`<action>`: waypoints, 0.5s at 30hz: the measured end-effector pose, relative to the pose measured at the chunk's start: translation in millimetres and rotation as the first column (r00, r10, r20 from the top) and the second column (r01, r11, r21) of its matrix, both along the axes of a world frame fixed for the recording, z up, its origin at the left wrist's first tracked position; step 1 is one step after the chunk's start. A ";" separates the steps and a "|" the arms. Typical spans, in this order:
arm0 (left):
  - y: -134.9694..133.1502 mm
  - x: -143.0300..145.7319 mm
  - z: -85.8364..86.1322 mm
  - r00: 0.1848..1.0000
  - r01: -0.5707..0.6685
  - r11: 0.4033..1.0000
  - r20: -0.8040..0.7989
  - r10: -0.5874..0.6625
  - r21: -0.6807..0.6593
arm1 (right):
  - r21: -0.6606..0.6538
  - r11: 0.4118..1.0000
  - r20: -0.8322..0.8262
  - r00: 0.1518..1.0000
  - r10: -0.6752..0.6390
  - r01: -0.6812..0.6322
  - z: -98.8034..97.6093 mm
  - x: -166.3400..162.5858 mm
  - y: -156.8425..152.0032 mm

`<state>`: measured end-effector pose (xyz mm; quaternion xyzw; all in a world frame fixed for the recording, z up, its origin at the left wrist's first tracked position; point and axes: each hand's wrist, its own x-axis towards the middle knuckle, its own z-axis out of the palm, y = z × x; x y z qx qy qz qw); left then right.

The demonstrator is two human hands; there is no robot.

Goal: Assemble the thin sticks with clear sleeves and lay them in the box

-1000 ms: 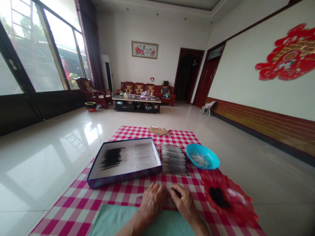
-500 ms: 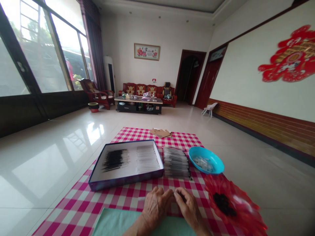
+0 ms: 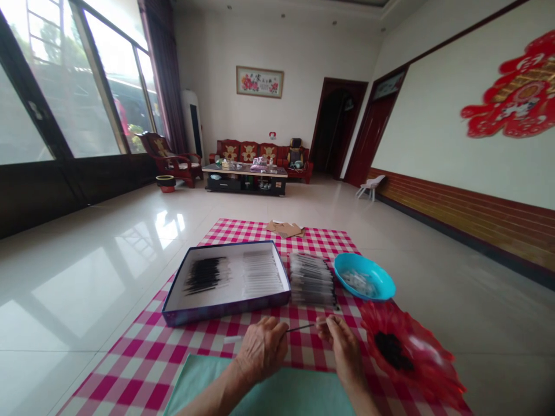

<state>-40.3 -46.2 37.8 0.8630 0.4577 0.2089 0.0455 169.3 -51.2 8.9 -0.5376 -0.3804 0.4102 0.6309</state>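
Note:
My left hand (image 3: 261,350) and my right hand (image 3: 341,345) hover low over a red-and-white checked cloth (image 3: 143,370), a little apart. Both are closed in a pinch on a thin dark refill (image 3: 301,328) that spans the gap between them. Just beyond lies a shallow white box (image 3: 229,281) with a blue rim, holding black refills on the left and clear tubes on the right. A stack of finished pens (image 3: 312,280) lies right of the box. A blue bowl (image 3: 364,277) with small clear parts stands further right.
A red flower-shaped dish (image 3: 407,352) with small black pieces lies at my right. A green mat (image 3: 269,398) lies under my forearms. Cardboard scraps (image 3: 286,229) rest at the cloth's far edge. Glossy tiled floor surrounds the cloth; a coffee table (image 3: 245,177) and sofa stand far back.
My hands were pressed together a second ago. They have drawn apart, and a thin dark refill now shows stretched between them. The camera has tilted slightly.

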 end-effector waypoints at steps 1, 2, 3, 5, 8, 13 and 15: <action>-0.4 -3.2 -1.5 1.000 0.009 1.000 -0.001 -0.009 -0.002 | 0.002 1.000 -0.037 0.999 -0.001 0.001 -1.6 0.0 0.6; -0.5 -6.4 -2.8 1.000 0.016 1.000 -0.001 -0.016 -0.003 | 0.003 1.000 -0.074 0.997 0.000 0.000 -2.8 -0.4 1.0; -0.2 -9.4 -3.9 1.000 0.020 1.000 -0.003 -0.020 -0.004 | 0.001 1.000 -0.109 0.994 0.001 -0.001 -3.5 -1.1 1.5; 1.4 -14.6 -4.3 1.000 0.008 1.000 -0.005 -0.008 -0.008 | -0.008 1.000 -0.162 0.987 -0.010 0.009 -3.6 -3.3 2.1; 4.4 -17.2 0.3 0.999 -0.050 0.999 0.017 0.050 0.002 | -0.025 0.999 -0.160 0.987 -0.033 0.029 -1.8 -7.0 2.3; 5.1 -1.6 10.1 1.000 0.002 1.000 0.013 -0.002 0.007 | -0.037 0.999 -0.052 0.999 0.012 -0.014 2.9 -11.2 -0.7; 5.3 7.2 10.5 0.999 0.033 0.999 -0.010 -0.033 -0.019 | -0.042 0.999 -0.019 1.000 0.024 -0.025 4.8 -12.2 -2.4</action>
